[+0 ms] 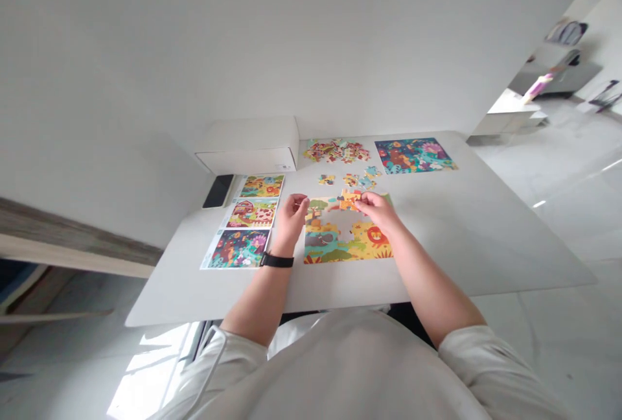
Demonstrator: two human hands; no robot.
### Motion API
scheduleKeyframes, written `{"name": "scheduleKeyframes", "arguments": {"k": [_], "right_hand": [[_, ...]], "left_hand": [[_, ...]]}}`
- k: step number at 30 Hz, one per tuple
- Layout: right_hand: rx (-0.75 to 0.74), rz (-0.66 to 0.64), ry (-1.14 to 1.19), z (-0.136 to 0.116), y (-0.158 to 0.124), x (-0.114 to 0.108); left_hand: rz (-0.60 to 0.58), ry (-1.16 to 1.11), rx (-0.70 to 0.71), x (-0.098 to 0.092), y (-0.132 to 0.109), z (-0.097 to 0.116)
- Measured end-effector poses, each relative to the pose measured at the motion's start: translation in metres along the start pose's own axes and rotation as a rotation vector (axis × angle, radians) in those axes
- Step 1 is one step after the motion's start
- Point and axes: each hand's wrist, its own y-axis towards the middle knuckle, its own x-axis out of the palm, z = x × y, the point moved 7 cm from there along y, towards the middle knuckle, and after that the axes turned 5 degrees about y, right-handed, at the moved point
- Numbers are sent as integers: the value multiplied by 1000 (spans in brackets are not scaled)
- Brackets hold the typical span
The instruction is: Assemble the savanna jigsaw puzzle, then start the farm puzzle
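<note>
My right hand (pixel 378 209) pinches an orange and yellow jigsaw puzzle piece (pixel 348 199) above the upper part of a partly assembled jigsaw puzzle (pixel 325 253). That puzzle shows a lion, a hippo in water and trees, with a gap in its middle. My left hand (pixel 292 207), a black band on its wrist, is at the puzzle's left edge with its fingers curled together. Whatever it may hold cannot be made out. Just beyond the puzzle lie a loose yellow piece (pixel 326 179) and a small cluster of blue and yellow pieces (pixel 367 179).
A heap of mixed pieces (pixel 337 150) lies at the back of the white table (pixel 461 225). Right of it is a finished dark-blue puzzle (pixel 415 155). A white box (pixel 247 148), a phone (pixel 218 191) and three picture cards (pixel 250 213) occupy the left side.
</note>
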Motion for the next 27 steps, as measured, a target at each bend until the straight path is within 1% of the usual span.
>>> {"name": "scheduleKeyframes", "arguments": {"k": [2,4,6,7,9,11,15,21,27], "right_hand": [[-16,-13,-10,3,-5,12],[-29,-19,-16,6,-9,19],[-25,-46,-16,10,-13,25],[-22,-63,-20,12,-14,26],[-22,-93,-38,15,-16,28],[-28,-107,-52,18,-17,28],[-57,-119,-48,19,-17,30],[-80,-90,-44,22,-17,36],[-84,-48,-60,32,-15,33]], "left_hand": [[-111,-35,-8,13,-9,13],[-234,-35,-37,28,-18,21],[-325,-34,-61,41,-24,23],[-345,-40,-74,46,-27,22],[-341,-75,-108,52,-32,16],[-308,-128,-145,54,-36,8],[-271,-174,-182,53,-40,-2],[-266,-163,-202,46,-41,-4],[-256,-138,-182,46,-40,-3]]}}
